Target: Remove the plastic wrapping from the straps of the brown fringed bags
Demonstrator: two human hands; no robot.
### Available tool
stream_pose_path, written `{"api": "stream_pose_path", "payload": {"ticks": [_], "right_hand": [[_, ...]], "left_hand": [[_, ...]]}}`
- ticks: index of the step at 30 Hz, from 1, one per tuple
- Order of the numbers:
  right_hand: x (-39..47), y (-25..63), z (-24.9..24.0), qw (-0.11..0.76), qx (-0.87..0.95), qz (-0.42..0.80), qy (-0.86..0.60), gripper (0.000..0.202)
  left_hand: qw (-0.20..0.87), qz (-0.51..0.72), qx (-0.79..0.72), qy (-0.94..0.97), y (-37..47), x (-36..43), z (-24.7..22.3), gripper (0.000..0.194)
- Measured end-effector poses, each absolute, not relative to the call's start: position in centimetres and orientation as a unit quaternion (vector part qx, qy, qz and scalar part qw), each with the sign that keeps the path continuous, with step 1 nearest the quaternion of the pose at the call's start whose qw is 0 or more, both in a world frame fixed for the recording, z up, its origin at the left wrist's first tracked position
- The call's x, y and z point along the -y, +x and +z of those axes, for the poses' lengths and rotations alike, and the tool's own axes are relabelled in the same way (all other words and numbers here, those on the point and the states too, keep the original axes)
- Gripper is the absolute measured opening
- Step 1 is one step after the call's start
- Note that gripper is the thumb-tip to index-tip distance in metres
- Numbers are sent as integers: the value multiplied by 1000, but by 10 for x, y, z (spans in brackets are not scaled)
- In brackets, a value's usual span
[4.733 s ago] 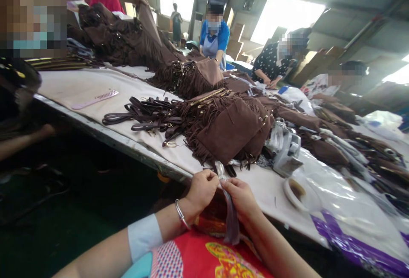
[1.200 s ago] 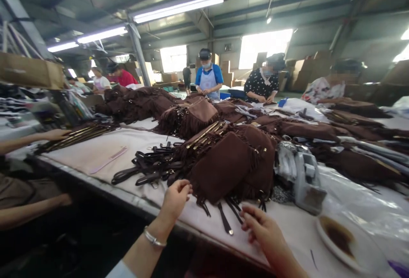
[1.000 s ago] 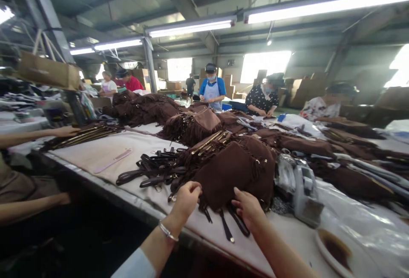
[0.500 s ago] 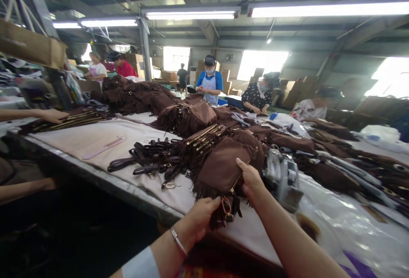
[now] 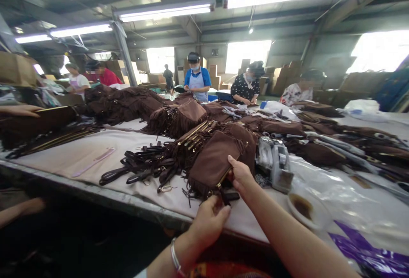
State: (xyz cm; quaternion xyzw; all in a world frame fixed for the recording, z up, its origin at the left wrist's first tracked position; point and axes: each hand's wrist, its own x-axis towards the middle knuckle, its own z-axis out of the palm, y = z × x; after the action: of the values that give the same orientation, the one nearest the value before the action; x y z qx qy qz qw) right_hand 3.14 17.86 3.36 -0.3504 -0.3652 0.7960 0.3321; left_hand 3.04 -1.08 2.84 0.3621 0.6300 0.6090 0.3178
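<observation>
A brown fringed bag (image 5: 211,158) lies tilted at the table's near edge, its gold zipper running down the right side. My right hand (image 5: 241,176) grips that zipper side, thumb on top and fingers underneath. Below the bag's lower corner, my left hand (image 5: 209,220) is closed on a dark strap (image 5: 226,198); its fingertips and the metal fitting there are partly hidden. Left of the bag, several dark wrist straps (image 5: 137,165) with gold clasps are heaped. More brown bags with gold zippers (image 5: 191,138) are piled just behind it.
A pale purple ruler-like strip (image 5: 94,161) lies on the cloth-covered table (image 5: 64,165). At right are plastic-wrapped parts (image 5: 281,169), a bowl of brown liquid (image 5: 302,207) and purple packaging (image 5: 367,244). A co-worker's hand (image 5: 21,110) is at far left; several people work across the table.
My left hand has turned and closed around the strap end, covering the clasp that showed before. My right hand keeps its hold. The co-worker at left has lifted a brown bag. The view has shifted.
</observation>
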Motion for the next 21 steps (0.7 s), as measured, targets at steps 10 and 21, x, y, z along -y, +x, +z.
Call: {"api": "stream_pose_path", "payload": {"ticks": [10,21], "right_hand": [[-139,111,-8,185,716,658,-143,30],[-111,129,-22,232,754,554,-266,34]], "left_hand": [[535,688,-478,104,10,-32,58,17],[479,682,-547,74,6,-38,25,18]]}}
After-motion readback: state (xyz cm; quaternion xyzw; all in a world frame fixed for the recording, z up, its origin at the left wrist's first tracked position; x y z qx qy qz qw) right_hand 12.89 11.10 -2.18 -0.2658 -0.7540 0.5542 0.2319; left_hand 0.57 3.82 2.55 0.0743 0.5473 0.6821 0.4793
